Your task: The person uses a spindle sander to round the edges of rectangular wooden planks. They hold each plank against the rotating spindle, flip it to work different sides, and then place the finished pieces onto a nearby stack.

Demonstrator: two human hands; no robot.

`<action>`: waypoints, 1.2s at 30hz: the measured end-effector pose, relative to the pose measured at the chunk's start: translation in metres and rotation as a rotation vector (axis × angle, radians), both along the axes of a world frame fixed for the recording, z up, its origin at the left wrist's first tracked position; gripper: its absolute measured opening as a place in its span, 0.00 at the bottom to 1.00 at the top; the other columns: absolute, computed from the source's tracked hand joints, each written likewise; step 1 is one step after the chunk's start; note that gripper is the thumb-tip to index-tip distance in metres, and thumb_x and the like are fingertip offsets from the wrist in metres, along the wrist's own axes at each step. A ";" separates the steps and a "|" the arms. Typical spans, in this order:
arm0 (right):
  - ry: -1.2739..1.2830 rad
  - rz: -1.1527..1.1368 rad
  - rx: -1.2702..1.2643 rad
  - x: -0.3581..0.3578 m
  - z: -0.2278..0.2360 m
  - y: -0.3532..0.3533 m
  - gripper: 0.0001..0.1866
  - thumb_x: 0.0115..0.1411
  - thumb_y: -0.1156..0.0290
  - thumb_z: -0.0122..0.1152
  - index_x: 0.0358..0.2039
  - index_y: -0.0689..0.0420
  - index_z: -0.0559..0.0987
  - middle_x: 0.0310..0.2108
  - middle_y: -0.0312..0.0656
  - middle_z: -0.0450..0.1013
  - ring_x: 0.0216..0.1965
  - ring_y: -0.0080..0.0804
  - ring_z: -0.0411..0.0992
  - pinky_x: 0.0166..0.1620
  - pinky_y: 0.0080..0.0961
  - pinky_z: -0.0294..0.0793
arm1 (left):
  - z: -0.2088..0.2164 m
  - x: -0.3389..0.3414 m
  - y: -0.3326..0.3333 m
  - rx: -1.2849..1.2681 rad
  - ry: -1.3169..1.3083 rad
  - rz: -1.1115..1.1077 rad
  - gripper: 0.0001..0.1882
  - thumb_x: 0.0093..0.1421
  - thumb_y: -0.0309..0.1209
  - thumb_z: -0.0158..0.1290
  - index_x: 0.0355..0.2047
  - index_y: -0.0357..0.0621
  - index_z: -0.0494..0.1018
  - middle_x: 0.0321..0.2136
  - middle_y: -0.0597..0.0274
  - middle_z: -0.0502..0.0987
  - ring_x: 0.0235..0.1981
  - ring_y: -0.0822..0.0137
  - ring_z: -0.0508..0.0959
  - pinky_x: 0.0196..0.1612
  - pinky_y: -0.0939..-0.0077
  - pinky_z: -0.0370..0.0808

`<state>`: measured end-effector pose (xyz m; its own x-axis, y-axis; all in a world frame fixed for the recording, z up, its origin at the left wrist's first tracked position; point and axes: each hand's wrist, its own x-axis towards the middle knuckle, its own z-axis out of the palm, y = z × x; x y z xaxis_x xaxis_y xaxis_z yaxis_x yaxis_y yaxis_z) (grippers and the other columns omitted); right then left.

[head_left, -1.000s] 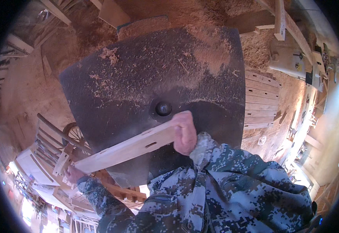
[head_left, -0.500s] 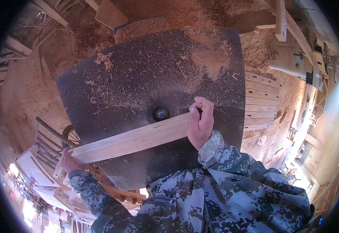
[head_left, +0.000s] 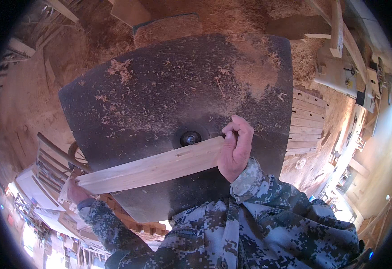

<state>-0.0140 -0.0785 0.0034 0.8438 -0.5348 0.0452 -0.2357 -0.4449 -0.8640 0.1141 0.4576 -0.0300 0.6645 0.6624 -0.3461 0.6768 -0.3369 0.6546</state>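
A long pale wooden board lies slanted across the near part of a dark machine table. Gripping the board's left end, just past the table's edge, is my left hand; its fingers are partly hidden. At the board's right end my right hand is closed on it, thumb and curled fingers at the end. The far edge of the board meets a round cutter spindle that stands up from a circular opening in the table. Wood shavings are scattered over the table's far half.
Sawdust covers the floor beyond the table. Slatted wooden pieces lie stacked to the right. On the left stands a rack of curved wooden bars. Long beams lean at the upper right.
In the picture, the spindle has come to meet the board's far edge, where a narrow gap showed before. The board has shifted slightly; both hands keep their hold.
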 end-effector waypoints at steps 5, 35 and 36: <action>-0.011 -0.005 0.016 0.003 0.001 0.002 0.22 0.69 0.86 0.44 0.62 0.64 0.66 0.45 0.48 0.68 0.42 0.36 0.70 0.49 0.30 0.73 | 0.006 0.005 -0.013 0.045 -0.030 0.073 0.19 0.63 0.41 0.58 0.36 0.32 0.82 0.35 0.51 0.82 0.34 0.58 0.82 0.38 0.62 0.79; 0.076 0.540 -0.461 -0.067 0.063 0.085 0.38 0.50 0.78 0.64 0.65 0.60 0.69 0.62 0.54 0.68 0.65 0.56 0.64 0.69 0.53 0.60 | 0.016 -0.128 0.091 -0.916 -0.667 0.317 0.24 0.60 0.43 0.58 0.51 0.40 0.75 0.46 0.46 0.80 0.48 0.44 0.82 0.54 0.39 0.80; 0.088 0.641 -0.473 -0.068 0.066 0.098 0.43 0.48 0.74 0.68 0.68 0.59 0.66 0.66 0.55 0.65 0.70 0.56 0.59 0.72 0.56 0.54 | 0.019 -0.124 0.090 -0.918 -0.800 0.194 0.22 0.61 0.40 0.58 0.51 0.40 0.75 0.43 0.48 0.80 0.45 0.46 0.82 0.51 0.39 0.81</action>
<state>-0.0819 0.0193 0.0691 0.9913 0.1147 0.0647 0.1314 -0.8312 -0.5402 -0.0104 0.5480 -0.0115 0.8208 0.4999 -0.2762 -0.0356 0.5274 0.8488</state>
